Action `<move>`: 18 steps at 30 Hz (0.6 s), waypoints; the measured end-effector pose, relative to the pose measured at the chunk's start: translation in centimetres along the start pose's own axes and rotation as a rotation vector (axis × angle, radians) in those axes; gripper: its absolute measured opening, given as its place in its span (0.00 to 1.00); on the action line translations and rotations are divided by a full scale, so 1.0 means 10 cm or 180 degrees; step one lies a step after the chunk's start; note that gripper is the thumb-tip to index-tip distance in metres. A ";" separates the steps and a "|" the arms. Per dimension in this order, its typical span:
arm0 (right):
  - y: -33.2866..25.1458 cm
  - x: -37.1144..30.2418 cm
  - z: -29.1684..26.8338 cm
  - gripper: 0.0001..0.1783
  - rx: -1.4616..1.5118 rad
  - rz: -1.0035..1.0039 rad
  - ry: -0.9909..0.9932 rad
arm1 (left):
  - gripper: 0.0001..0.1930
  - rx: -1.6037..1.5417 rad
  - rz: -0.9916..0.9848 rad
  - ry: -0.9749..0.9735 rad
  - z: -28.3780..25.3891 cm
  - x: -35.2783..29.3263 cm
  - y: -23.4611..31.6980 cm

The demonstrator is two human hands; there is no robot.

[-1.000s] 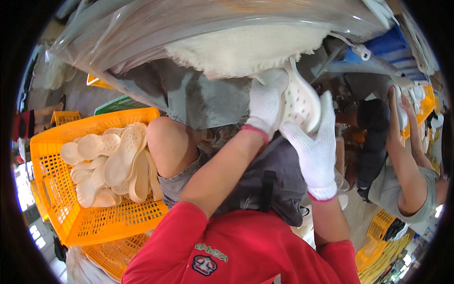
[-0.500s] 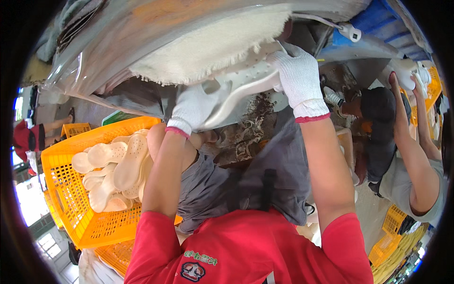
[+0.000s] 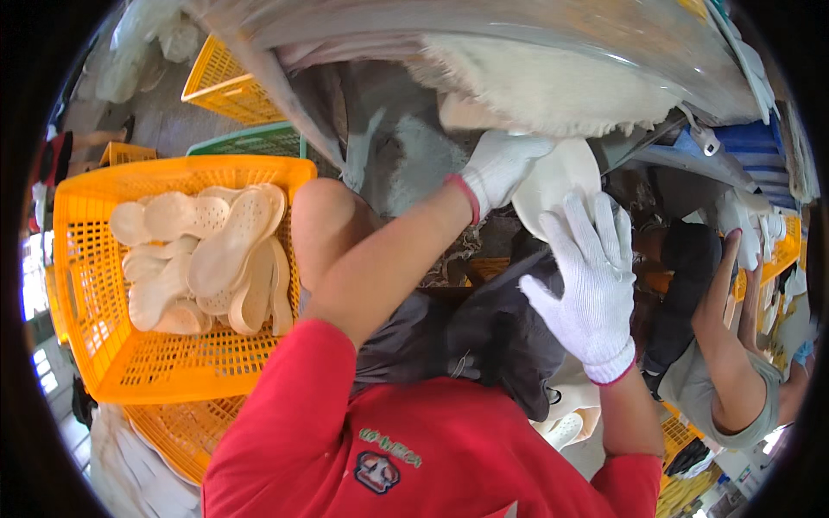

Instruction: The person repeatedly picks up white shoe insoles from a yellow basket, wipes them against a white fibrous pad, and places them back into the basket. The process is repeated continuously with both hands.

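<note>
A pale shoe sole (image 3: 566,177) is held just under a fluffy cream buffing pad (image 3: 553,86). Its rounded end sticks out toward me. My left hand (image 3: 511,168), in a white knit glove, is closed on the sole's left side, with some fingertips hidden. Flat and spread, my right hand (image 3: 589,281) in a matching glove lies against the sole's near edge, fingertips touching it. A pale piece shows beyond my left hand; whether it is part of the same sole I cannot tell.
On the left, an orange crate (image 3: 164,384) holds several pale soles (image 3: 229,242), above another orange crate (image 3: 194,436). Behind stand a green crate (image 3: 250,142) and an orange crate (image 3: 226,82). The machine's plastic-wrapped cover (image 3: 389,22) overhangs my hands. A co-worker's arm (image 3: 721,341) is at right.
The sole has turned, its rounded end now toward me. My left hand has moved right along it. My right hand has let go its grip, dropped nearer and spread. The view has shifted.
</note>
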State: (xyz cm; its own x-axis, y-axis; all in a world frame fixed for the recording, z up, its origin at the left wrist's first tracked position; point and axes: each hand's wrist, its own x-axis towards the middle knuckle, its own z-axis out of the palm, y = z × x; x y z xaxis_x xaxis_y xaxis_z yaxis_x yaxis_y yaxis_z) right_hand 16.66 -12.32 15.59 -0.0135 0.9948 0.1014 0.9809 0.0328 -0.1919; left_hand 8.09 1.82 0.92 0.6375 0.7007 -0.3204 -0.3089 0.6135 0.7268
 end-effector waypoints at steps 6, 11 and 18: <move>0.15 -0.19 0.30 0.23 -0.0137 -0.0536 0.0074 | 0.39 -0.1530 -0.0615 -0.0341 -0.17 -0.48 0.08; -0.40 0.28 0.76 0.22 0.0551 -0.0251 0.1146 | 0.35 -0.1943 -0.0206 -0.0233 -0.38 -0.27 0.36; -0.43 0.30 0.61 0.16 0.0654 0.0280 0.0778 | 0.29 -0.0957 -0.0096 0.0315 -0.50 -0.08 0.18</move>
State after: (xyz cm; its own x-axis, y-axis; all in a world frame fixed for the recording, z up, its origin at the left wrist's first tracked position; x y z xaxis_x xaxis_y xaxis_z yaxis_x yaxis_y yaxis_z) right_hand 11.24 -8.88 10.75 0.1409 0.9428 0.3021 0.9162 -0.0085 -0.4007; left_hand 3.51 4.21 -0.59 0.5823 0.7035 -0.4074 -0.4951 0.7044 0.5086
